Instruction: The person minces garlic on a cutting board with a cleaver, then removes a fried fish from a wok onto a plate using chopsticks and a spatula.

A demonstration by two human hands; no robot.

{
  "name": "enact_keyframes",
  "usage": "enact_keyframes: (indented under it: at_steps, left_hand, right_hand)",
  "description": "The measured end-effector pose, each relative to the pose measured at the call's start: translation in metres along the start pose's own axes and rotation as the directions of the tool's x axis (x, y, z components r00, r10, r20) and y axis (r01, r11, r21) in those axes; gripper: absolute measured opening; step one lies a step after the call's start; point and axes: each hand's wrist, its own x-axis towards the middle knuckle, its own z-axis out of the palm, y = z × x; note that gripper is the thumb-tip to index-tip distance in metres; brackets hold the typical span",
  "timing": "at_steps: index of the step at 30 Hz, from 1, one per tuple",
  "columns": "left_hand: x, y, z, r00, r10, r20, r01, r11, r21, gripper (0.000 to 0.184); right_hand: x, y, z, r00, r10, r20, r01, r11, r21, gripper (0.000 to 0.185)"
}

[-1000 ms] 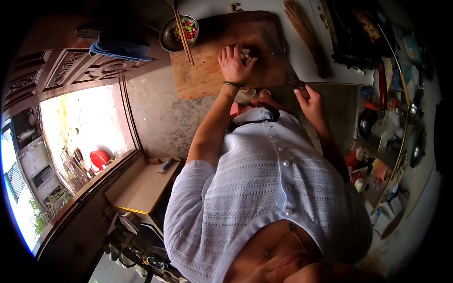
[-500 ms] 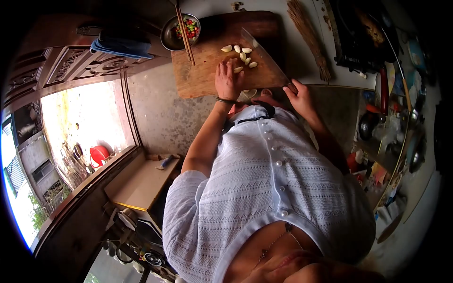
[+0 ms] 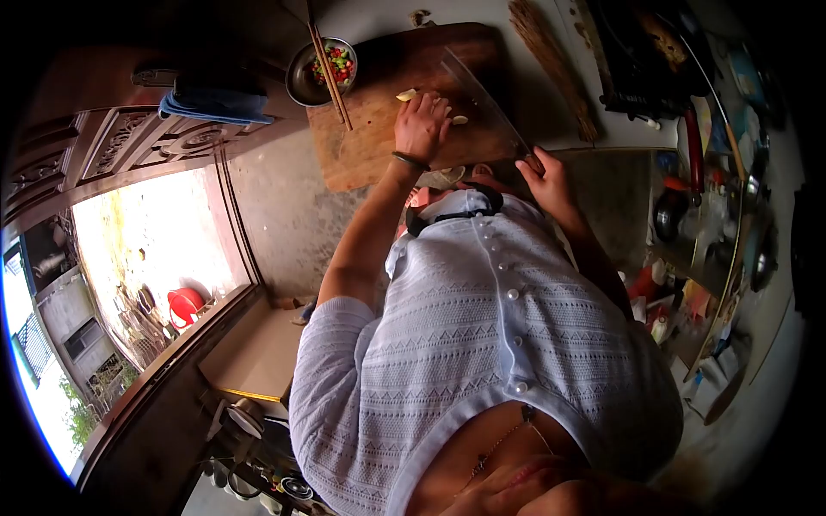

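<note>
My left hand (image 3: pixel 422 123), with a bracelet at the wrist, rests palm down over a group of garlic cloves on a wooden cutting board (image 3: pixel 353 153). Its fingers are spread and slightly bent, hiding most of the cloves. One peeled garlic clove (image 3: pixel 406 95) shows beyond the fingertips, and another lies just right of the hand. In my closed right hand (image 3: pixel 548 179) is the handle of a kitchen knife (image 3: pixel 489 105). The broad blade slants up and left across the board's right part, apart from my left hand.
A metal bowl (image 3: pixel 298 84) of chopped red and green peppers sits at the board's left corner, with chopsticks (image 3: pixel 331 82) laid across it. A bundle of straw-like stalks (image 3: pixel 555 69) lies right of the board. Further right is a dark stove (image 3: pixel 632 64) with a red-handled pan.
My left hand has moved forward onto the cloves, covering most of those that showed before. My right hand keeps hold of the knife in nearly the same place.
</note>
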Motion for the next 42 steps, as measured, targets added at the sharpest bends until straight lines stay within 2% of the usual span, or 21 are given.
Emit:
enact_keyframes:
  at_steps: [3, 6, 9, 12, 15, 18, 19, 21, 24, 27, 30, 33, 34, 37, 38, 41, 42]
  left_hand:
    - [-0.001, 0.009, 0.001, 0.982, -0.085, -0.170, 0.085, 0.996, -0.010, 0.041]
    - [-0.008, 0.006, 0.001, 0.986, -0.117, -0.115, 0.120, 0.993, 0.023, 0.040]
    - [-0.010, 0.009, 0.003, 0.973, -0.089, -0.214, 0.105, 0.992, 0.065, 0.040]
    - [-0.013, 0.016, 0.006, 0.976, -0.117, -0.182, 0.115, 0.993, -0.026, 0.042]
    - [-0.012, 0.029, -0.001, 0.953, -0.152, -0.262, 0.126, 0.985, -0.115, 0.038]
    - [-0.004, 0.007, -0.010, 0.898, -0.286, -0.333, 0.295, 0.955, -0.024, 0.036]
    - [-0.002, -0.007, -0.009, 0.898, -0.278, -0.342, 0.291, 0.957, -0.013, 0.034]
    - [0.002, -0.027, -0.004, 0.924, -0.264, -0.277, 0.290, 0.955, 0.059, 0.028]
    - [0.007, -0.041, -0.002, 0.952, -0.269, -0.149, 0.282, 0.956, 0.075, 0.021]
    - [0.016, -0.042, -0.003, 0.964, -0.234, -0.127, 0.254, 0.950, 0.180, 0.022]
    - [0.028, -0.036, -0.001, 0.983, -0.135, -0.128, 0.149, 0.983, 0.109, 0.023]
    - [0.029, -0.020, 0.011, 0.981, -0.138, -0.140, 0.135, 0.990, -0.027, 0.025]
    - [0.027, -0.018, 0.011, 0.990, -0.104, -0.097, 0.102, 0.994, -0.027, 0.027]
    - [0.018, -0.005, 0.009, 0.977, -0.124, -0.176, 0.122, 0.992, -0.023, 0.021]
    - [0.015, -0.002, 0.005, 0.979, -0.096, -0.178, 0.095, 0.995, -0.015, 0.025]
    - [0.004, 0.019, -0.005, 0.957, -0.135, -0.255, 0.148, 0.988, 0.033, 0.033]
    - [-0.001, 0.019, 0.001, 0.960, -0.166, -0.228, 0.176, 0.984, 0.028, 0.040]
  right_hand:
    - [-0.005, -0.014, -0.004, 1.000, 0.029, 0.002, -0.029, 1.000, 0.006, 0.026]
    - [-0.009, -0.018, -0.005, 0.999, 0.037, 0.000, -0.036, 0.998, -0.053, 0.024]
    - [-0.011, -0.026, -0.008, 0.999, 0.045, 0.014, -0.044, 0.996, -0.077, 0.023]
    - [-0.012, -0.030, -0.009, 0.999, 0.048, 0.010, -0.047, 0.996, -0.071, 0.023]
    - [-0.015, -0.023, -0.011, 1.000, 0.024, 0.013, -0.023, 0.997, -0.075, 0.022]
    - [-0.016, -0.020, -0.009, 0.999, 0.021, -0.031, -0.021, 1.000, 0.001, 0.023]
    - [-0.017, -0.020, -0.009, 0.998, 0.027, -0.052, -0.025, 0.999, 0.036, 0.023]
    - [-0.017, -0.020, -0.010, 0.998, -0.025, -0.056, 0.026, 0.999, 0.021, 0.025]
    - [-0.016, -0.024, -0.013, 0.996, -0.066, -0.057, 0.066, 0.998, 0.002, 0.028]
    - [-0.016, -0.024, -0.014, 0.993, -0.079, -0.084, 0.079, 0.997, -0.007, 0.028]
    - [-0.017, -0.025, -0.019, 0.999, -0.003, -0.046, 0.000, 0.998, -0.066, 0.024]
    - [-0.018, -0.017, -0.020, 0.999, 0.041, -0.025, -0.044, 0.995, -0.091, 0.026]
    - [-0.018, -0.015, -0.019, 0.999, 0.044, -0.027, -0.046, 0.995, -0.088, 0.026]
    - [-0.019, -0.017, -0.022, 0.998, 0.068, -0.014, -0.069, 0.992, -0.109, 0.025]
    - [-0.020, -0.016, -0.022, 0.998, 0.066, -0.020, -0.067, 0.992, -0.102, 0.024]
    - [-0.021, -0.016, -0.019, 0.998, 0.067, -0.016, -0.068, 0.994, -0.080, 0.024]
    - [-0.021, -0.018, -0.018, 0.997, 0.074, -0.007, -0.074, 0.994, -0.077, 0.024]
